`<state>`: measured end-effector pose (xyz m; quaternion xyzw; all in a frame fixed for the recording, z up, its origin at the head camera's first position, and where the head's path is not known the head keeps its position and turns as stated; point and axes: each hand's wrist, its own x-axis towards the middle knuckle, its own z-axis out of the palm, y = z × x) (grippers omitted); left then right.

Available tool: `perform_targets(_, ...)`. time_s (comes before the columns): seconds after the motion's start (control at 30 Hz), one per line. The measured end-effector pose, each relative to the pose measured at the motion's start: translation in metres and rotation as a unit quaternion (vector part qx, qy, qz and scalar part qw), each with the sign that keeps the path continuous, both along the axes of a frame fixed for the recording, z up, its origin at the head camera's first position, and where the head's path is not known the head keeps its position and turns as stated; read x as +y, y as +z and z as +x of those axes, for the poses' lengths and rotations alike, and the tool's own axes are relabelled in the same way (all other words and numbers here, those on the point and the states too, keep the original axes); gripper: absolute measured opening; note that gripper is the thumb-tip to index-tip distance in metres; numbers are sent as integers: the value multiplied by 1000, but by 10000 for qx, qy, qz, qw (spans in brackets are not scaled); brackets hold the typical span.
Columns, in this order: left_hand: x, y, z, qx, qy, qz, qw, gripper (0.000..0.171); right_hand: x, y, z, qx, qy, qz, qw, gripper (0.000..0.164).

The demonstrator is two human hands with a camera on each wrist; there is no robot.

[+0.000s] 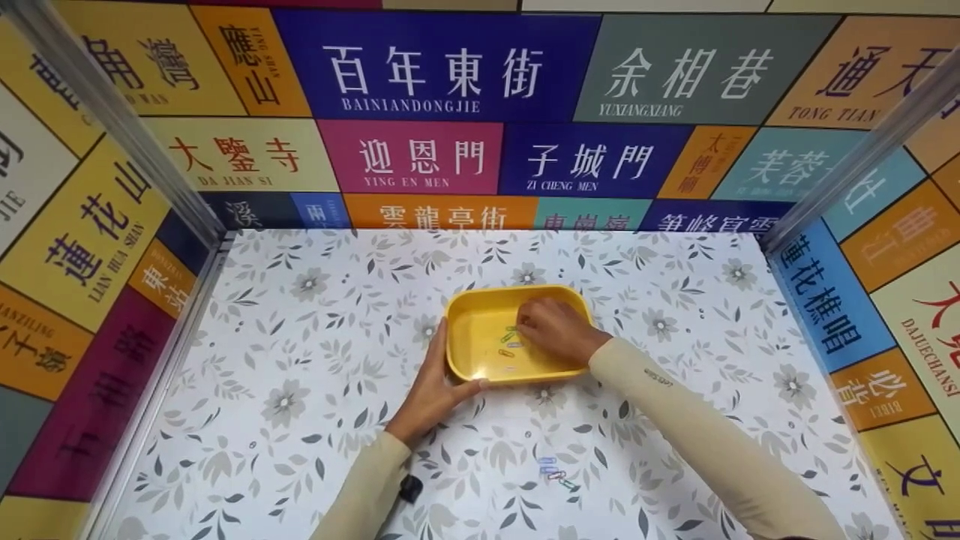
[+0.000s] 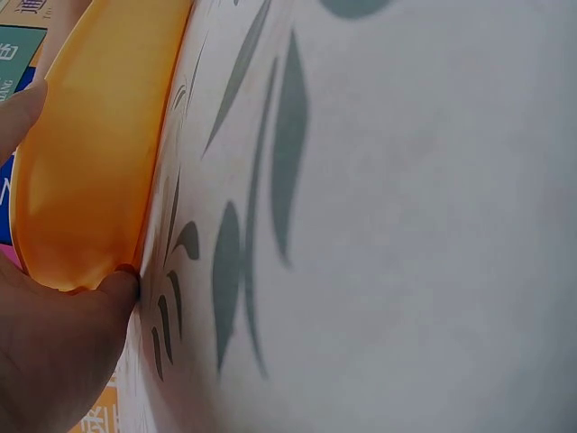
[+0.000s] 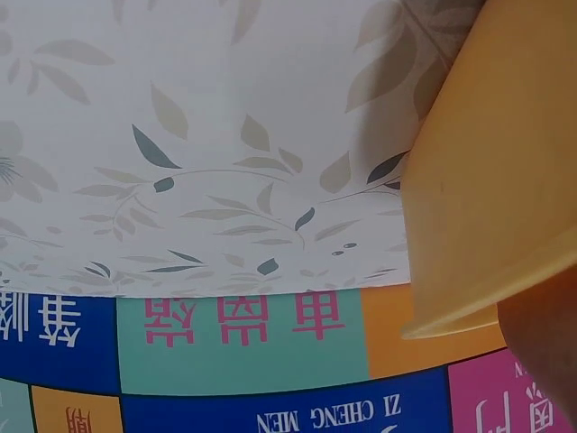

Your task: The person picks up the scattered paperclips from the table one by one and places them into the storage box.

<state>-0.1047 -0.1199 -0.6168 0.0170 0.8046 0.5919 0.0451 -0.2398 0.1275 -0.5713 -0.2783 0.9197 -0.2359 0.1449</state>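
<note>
A yellow plastic tray (image 1: 480, 379) stands on the flowered tabletop with several coloured paper clips (image 1: 507, 352) lying inside. My left hand (image 1: 435, 386) holds its near left corner, thumb along the near wall and fingers against the left side. In the left wrist view the thumb of the left hand (image 2: 63, 343) presses low on the tray wall (image 2: 90, 162). My right hand (image 1: 555, 326) reaches into the tray's right half, fingers bent down beside the clips; its fingertips are hidden, so whether they pinch a clip does not show. The right wrist view shows the tray's outer wall (image 3: 487, 180).
A small group of paper clips (image 1: 556, 474) lies on the tabletop (image 1: 300, 465) in front of the tray. Upright panels (image 1: 427, 157) with coloured lettered blocks enclose the back and both sides, with metal posts (image 1: 862, 142) at the corners.
</note>
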Motion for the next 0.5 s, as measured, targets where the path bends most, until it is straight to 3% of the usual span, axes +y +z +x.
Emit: perform_targets(0.5, 1, 1, 0, -57, -9, 48, 10000, 134, 7, 17, 18, 264, 215, -129, 9993, 18)
